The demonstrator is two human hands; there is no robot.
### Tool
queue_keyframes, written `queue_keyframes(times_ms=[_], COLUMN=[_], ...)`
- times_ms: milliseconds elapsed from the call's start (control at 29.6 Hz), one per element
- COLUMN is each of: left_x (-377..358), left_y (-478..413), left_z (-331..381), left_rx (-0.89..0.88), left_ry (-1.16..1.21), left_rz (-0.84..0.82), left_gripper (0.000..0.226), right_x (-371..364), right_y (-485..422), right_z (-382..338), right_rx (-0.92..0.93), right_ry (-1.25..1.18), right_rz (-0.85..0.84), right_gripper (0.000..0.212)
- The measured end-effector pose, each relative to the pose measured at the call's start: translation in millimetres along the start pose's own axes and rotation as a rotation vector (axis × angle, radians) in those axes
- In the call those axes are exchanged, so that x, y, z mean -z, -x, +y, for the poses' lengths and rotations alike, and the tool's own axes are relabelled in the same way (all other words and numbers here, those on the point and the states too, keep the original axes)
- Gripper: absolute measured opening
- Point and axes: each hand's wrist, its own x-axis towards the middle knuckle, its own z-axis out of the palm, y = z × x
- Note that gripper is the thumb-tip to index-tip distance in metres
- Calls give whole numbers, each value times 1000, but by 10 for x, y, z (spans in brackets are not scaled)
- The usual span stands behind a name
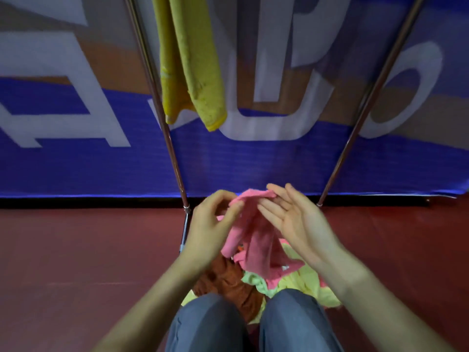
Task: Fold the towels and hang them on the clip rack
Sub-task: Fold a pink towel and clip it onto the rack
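A pink towel [250, 232] hangs between my two hands over a pile on the floor. My left hand [212, 222] pinches its upper left edge with curled fingers. My right hand [291, 219] is flat, fingers straight, its fingertips touching the towel's top edge. A yellow towel [193, 62] hangs folded from the rack above; its clips are out of view. The rack's two metal legs [162, 102] slope down to the floor on either side of my hands.
The pile by my knees [253, 323] holds a brown towel [228, 280], pale yellow-green towels [302, 280] and more pink cloth. A red floor [88, 250] spreads around. A blue banner [101, 163] with white letters stands behind the rack.
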Motion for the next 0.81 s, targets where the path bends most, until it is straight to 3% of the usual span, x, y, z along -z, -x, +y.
queue_keyframes(times_ms=[169,304,507,744,811], left_x=[224,336,410,442,442], left_y=[11,84,250,590,674], left_z=[465,787,1081,1096,1080], left_rx=[40,74,16,68,83], left_ry=[70,203,196,177,181], left_rz=[-101,-143,-239,-330,-319], left_gripper=[22,19,17,6,28], right_x=[-89,-188,-326,-375,-380], right_y=[345,525,831,1165,1244], right_z=[-74,-231,-337,-302,-326], right_rx=[72,345,348,413,413], right_ry=[717,1057,886,629,598], right_rz=[-113,-113,-348,-273,-254], right_gripper=[12,20,22,22,23])
